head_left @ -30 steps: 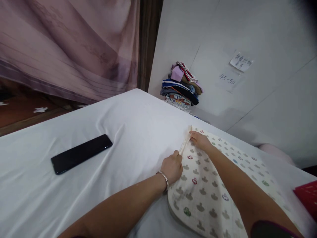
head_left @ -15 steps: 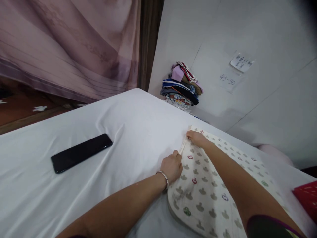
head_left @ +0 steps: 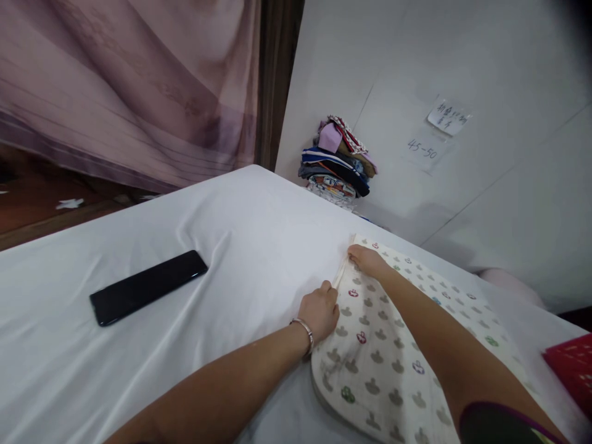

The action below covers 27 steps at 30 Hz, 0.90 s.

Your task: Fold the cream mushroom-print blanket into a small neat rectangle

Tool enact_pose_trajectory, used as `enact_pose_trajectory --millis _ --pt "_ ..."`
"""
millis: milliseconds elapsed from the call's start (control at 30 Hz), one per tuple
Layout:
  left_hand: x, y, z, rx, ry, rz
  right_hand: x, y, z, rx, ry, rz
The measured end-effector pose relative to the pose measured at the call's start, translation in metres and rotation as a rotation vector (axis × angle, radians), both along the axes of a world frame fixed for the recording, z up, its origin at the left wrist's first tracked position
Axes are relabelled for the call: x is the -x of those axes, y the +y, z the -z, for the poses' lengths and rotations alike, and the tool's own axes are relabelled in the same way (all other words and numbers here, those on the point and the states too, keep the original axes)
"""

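Observation:
A cream cloth [head_left: 377, 354] printed with grey mushrooms and a few coloured ones lies folded on the white-covered table, its rounded corner toward me. My left hand [head_left: 320, 311], with a silver bracelet at the wrist, is closed on the cloth's left edge. Farther along the same edge, close to its far corner, my right hand [head_left: 367, 259] pinches the cloth between thumb and fingers. My right forearm crosses over the fabric and hides part of it. The fingertips of both hands are partly hidden.
A black phone [head_left: 148, 287] rests on the white sheet [head_left: 259, 246] to the left. Beyond the far edge, a pile of folded clothes [head_left: 337, 163] stands against the wall. A red basket-like object [head_left: 573, 370] shows at right. A pink curtain [head_left: 152, 80] hangs at far left.
The view has shifted very slightly. Both hands keep their places on the cloth's edge, and the cloth looks the same.

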State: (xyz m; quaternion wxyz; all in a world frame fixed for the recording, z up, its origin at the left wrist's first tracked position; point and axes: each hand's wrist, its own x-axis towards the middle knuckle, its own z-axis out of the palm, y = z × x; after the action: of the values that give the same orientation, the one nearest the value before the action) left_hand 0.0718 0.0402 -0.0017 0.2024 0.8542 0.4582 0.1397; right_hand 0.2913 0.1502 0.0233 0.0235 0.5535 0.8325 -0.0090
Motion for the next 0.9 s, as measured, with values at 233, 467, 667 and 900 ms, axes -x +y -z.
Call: enact_pose_trajectory --millis 233,467,667,900 --pt "0.000 0.001 0.000 0.007 0.004 -0.008 0.000 -0.003 -0.002 -0.016 -0.018 0.006" --pt "0.000 0.000 -0.003 0.015 0.012 -0.009 0.000 -0.002 -0.004 -0.002 -0.043 0.012" --pt "0.001 0.001 -0.005 0.056 0.021 -0.005 -0.006 0.000 -0.005 0.027 -0.005 0.019" --pt "0.000 0.001 -0.004 0.061 -0.015 -0.057 -0.019 -0.003 -0.008 0.026 0.120 0.031"
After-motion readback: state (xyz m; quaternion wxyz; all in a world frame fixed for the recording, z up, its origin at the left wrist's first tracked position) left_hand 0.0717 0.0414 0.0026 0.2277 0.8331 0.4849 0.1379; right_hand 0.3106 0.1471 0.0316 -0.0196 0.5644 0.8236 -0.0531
